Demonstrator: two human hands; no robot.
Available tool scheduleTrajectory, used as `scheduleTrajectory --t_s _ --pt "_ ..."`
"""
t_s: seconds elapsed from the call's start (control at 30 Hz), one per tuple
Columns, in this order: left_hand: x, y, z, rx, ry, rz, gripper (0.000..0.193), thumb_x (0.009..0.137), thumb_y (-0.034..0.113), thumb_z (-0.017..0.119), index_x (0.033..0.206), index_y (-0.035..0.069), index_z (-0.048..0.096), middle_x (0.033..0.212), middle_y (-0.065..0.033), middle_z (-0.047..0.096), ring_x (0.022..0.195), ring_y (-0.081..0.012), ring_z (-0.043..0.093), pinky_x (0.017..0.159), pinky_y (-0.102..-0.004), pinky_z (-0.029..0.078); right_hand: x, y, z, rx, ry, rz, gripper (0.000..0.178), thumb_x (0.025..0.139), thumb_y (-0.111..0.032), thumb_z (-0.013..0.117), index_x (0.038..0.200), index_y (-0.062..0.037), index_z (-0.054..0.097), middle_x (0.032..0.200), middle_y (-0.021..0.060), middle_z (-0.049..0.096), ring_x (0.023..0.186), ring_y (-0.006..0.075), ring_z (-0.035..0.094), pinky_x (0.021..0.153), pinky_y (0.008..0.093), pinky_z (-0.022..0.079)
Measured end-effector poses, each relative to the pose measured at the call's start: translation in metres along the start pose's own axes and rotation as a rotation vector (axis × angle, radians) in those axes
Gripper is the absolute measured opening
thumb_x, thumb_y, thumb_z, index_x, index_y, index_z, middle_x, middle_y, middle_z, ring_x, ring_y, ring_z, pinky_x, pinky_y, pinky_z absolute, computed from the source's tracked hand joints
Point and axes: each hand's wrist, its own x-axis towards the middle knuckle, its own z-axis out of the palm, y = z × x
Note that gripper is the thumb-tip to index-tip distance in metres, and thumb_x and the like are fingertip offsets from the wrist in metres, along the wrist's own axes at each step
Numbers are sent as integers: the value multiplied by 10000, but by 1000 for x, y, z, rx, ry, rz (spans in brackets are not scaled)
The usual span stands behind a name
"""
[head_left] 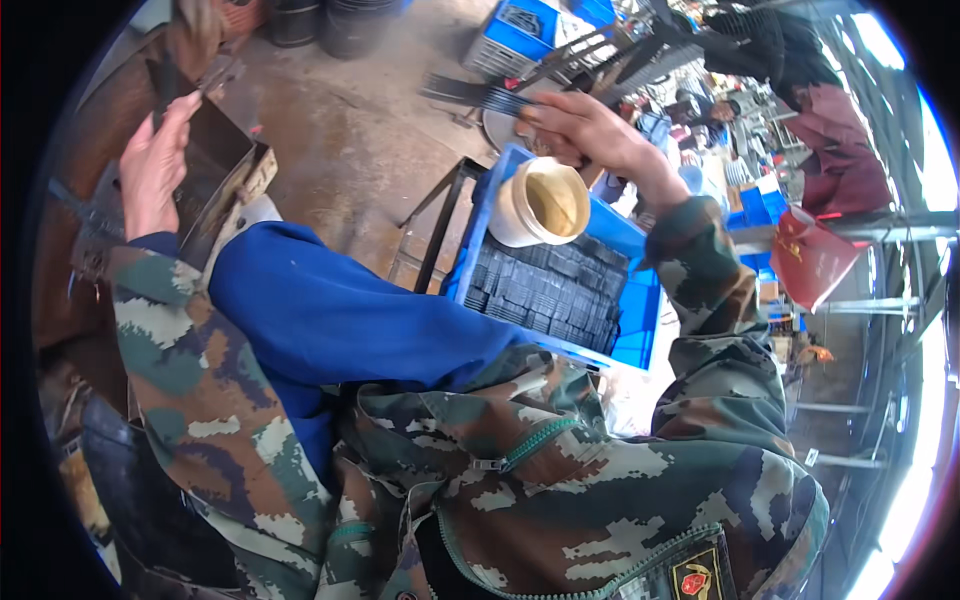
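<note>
The person's right arm is bent sharply at the elbow on the right, the forearm in its camouflage sleeve (705, 265) running up and inward. At its end the right hand (590, 135) points leftward, roughly level, the back of the hand and the knuckles turned mostly up. Its fingers are closed on one end of a bundle of dark flat strips (490, 97), gripped between thumb and fingers; the free ends reach out to the left, parted like tines and blurred, so how many there are cannot be told. The bundle is held up, clear of the things below, over the far side of a blue plastic crate (468, 250).

In that crate lie close rows of dark flat pieces (545, 295), and a white plastic bucket (515, 210) sits at the far end on top of them, its mouth open just below the right hand.

The left arm rises along the left side, its wrist almost straight. The left hand (155, 165) points upward, fingers lightly curved and near one another, beside a dark metal trough (222, 150). Whether it touches the trough or grips anything cannot be told. Between the arms, a leg in blue trousers (350, 300) extends toward the trough.
</note>
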Motion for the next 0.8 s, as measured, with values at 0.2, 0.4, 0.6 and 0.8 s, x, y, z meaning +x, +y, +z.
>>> scheduleTrajectory --t_s 0.2,0.4,0.6,0.8 --pt "16 -7 -1 -111 -87 1 313 862 321 765 1040 74 690 727 88 526 465 25 321 433 -165 192 -108 120 -113 -153 199 323 354 1013 -255 538 1235 20 567 884 32 623 545 76 487 424 239 380" --pt "7 3 -12 -24 -34 11 326 892 337 723 1050 54 680 760 83 533 484 19 341 456 -161 214 -78 153 -68 -319 105 453 329 975 -312 562 1082 -22 675 908 91 705 706 185 648 518 344 507" --pt "11 -7 -30 80 -12 -24 305 897 334 720 1047 70 683 756 89 528 494 25 348 450 -159 213 -5 206 -16 -1066 61 137 378 983 -383 526 986 -39 683 944 179 699 923 371 670 794 483 527" --pt "16 -13 -46 101 -30 -9 263 938 302 666 1086 85 689 799 85 544 502 22 318 456 -165 196 -4 227 16 -1071 147 102 260 921 -271 595 873 -47 719 855 180 718 882 350 697 760 462 529"
